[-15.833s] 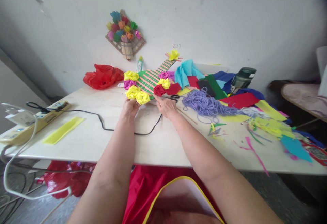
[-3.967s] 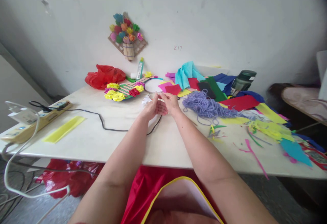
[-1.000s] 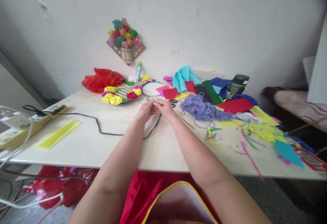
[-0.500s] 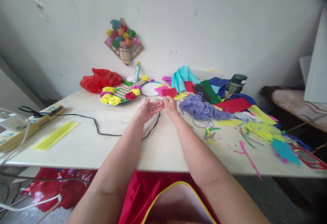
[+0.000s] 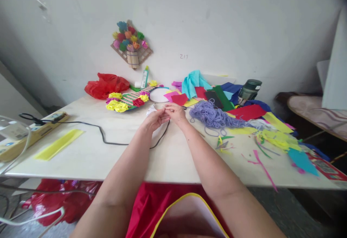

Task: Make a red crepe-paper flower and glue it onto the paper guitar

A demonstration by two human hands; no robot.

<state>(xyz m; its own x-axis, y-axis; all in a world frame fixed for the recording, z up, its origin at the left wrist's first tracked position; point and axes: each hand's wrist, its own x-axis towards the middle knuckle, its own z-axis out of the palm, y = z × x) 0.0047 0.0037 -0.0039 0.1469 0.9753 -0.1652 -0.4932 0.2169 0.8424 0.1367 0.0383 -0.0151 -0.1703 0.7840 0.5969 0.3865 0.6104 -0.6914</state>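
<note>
My left hand [image 5: 154, 119] and my right hand [image 5: 176, 112] meet fingertip to fingertip above the middle of the white table [image 5: 173, 158]. Both pinch a small thin piece that is too small to make out. A white object [image 5: 150, 110] with a black cord [image 5: 108, 140] lies under and just beyond my left hand. Behind the hands lies a green striped craft panel [image 5: 127, 100] covered with yellow, pink and red paper flowers. Next to it is a white round disc [image 5: 159, 94]. Black scissors [image 5: 184, 107] lie just past my right hand.
A heap of purple yarn [image 5: 211, 113] and loose coloured paper [image 5: 255, 111] fill the right side, with a dark green flask [image 5: 249, 89]. A glue bottle [image 5: 145, 77] and a red plastic bag [image 5: 107, 84] stand at the wall. A power strip [image 5: 35, 127] and a yellow strip [image 5: 58, 144] lie at left.
The flower panel, earlier held up by both hands, now lies flat at the back. Half a second ago my left palm was open; now both hands are pinched together again.
</note>
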